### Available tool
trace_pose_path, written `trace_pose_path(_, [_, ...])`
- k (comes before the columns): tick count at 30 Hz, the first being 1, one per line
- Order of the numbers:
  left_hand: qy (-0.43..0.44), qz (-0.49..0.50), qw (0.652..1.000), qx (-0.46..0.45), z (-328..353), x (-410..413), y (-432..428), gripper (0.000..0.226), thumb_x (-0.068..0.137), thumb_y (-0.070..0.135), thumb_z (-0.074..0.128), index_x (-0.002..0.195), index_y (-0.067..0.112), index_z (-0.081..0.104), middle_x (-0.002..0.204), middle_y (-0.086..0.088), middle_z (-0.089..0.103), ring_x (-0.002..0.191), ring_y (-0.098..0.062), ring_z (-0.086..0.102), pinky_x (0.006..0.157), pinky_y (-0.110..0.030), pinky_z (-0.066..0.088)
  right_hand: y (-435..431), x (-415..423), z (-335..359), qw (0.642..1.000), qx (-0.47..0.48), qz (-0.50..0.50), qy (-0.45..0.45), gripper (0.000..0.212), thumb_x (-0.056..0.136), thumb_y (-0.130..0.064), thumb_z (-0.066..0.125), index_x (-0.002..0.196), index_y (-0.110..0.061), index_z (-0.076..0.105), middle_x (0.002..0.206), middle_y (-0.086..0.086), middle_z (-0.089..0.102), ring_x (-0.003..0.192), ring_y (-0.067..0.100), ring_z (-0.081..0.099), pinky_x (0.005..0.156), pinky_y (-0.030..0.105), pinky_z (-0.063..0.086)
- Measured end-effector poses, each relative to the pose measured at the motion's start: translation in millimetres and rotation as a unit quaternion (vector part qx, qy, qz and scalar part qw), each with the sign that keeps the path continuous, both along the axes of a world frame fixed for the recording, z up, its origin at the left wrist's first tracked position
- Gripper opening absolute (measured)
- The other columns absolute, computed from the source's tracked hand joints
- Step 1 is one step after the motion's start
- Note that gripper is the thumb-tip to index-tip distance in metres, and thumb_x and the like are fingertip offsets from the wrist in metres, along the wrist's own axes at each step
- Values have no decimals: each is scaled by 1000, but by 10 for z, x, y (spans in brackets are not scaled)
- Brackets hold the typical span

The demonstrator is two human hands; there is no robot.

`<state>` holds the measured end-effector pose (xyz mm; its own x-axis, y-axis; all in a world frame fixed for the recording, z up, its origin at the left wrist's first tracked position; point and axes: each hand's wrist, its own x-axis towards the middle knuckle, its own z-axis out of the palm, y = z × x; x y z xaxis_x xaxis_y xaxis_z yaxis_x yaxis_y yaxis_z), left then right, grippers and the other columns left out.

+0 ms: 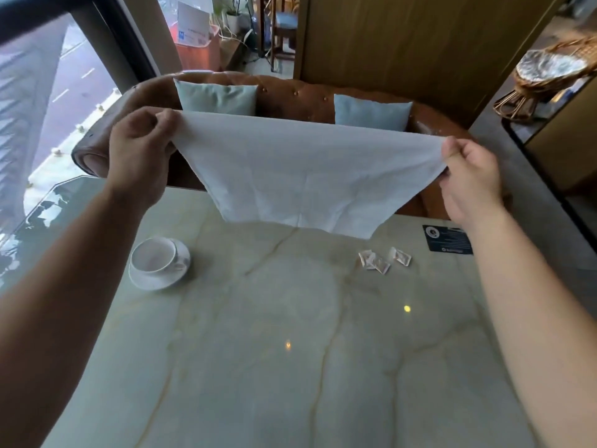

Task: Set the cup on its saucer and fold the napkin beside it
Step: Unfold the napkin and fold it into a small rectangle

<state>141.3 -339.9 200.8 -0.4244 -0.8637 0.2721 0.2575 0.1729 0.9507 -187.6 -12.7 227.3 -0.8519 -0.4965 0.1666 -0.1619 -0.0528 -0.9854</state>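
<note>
Currently both arms reach forward over the marble table (290, 367). Left hand (139, 153) and right hand (468, 176) each pinch an upper corner of the white napkin (307, 169), stretched taut and hanging above the far edge. Cup (155, 255) sits upright on its saucer (151, 281), left. Sachets (382, 260) lie right.

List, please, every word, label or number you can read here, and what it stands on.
Nothing here can be read.
Black card on the table: round logo and white lines, too small to read.
White sign in the background: blue marks, blurred.
Sachets on the table: print too small.
</note>
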Motion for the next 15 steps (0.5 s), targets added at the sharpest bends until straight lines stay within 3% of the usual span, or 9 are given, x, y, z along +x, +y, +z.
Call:
trace_pose_path(2, [14, 1, 1000, 14, -222, 150, 106, 19, 96, 23, 67, 89, 5, 67, 84, -8, 60, 80, -22, 58, 76, -35, 52, 70, 86, -265, 1000, 19, 14, -12, 15, 97, -27, 57, 88, -20, 67, 90, 2, 74, 88, 17, 69, 80, 30, 56])
trace_pose_path(5, [-24, 2, 997, 74, -748, 397, 352, 21, 98, 20, 63, 79, 23, 69, 71, 9, 63, 72, -8, 57, 72, -24, 49, 201, 221, -859, 994, 99, 33, -21, 15, 100, -20, 53, 87, -18, 59, 91, 14, 60, 86, 24, 54, 78, 41, 44])
trace_pose_path(10, [-158, 29, 971, 177, -1870, 902, 779, 18, 89, 28, 67, 74, 22, 73, 79, -6, 54, 79, -21, 49, 73, -35, 41, 574, 567, -1957, 967, 237, 43, -89, 23, 102, -14, 48, 81, -18, 57, 96, 9, 59, 89, 22, 52, 81, 43, 43])
trace_pose_path(12, [-193, 35, 957, 212, -2197, 1080, 988, 19, 88, 29, 67, 71, 23, 73, 76, -5, 51, 74, -18, 45, 69, -34, 37, 745, 746, -2323, 954, 277, 31, -111, 23, 101, -14, 48, 80, -19, 57, 91, 9, 59, 86, 21, 51, 79, 41, 42])
trace_pose_path(15, [-252, 44, 933, 252, -2598, 1334, 1289, 24, 95, 19, 64, 74, 22, 75, 70, 2, 61, 72, -17, 50, 67, -31, 41, 1015, 1065, -2760, 938, 316, 8, -139, 25, 100, -11, 49, 76, -17, 56, 83, 9, 57, 80, 20, 49, 74, 37, 40])
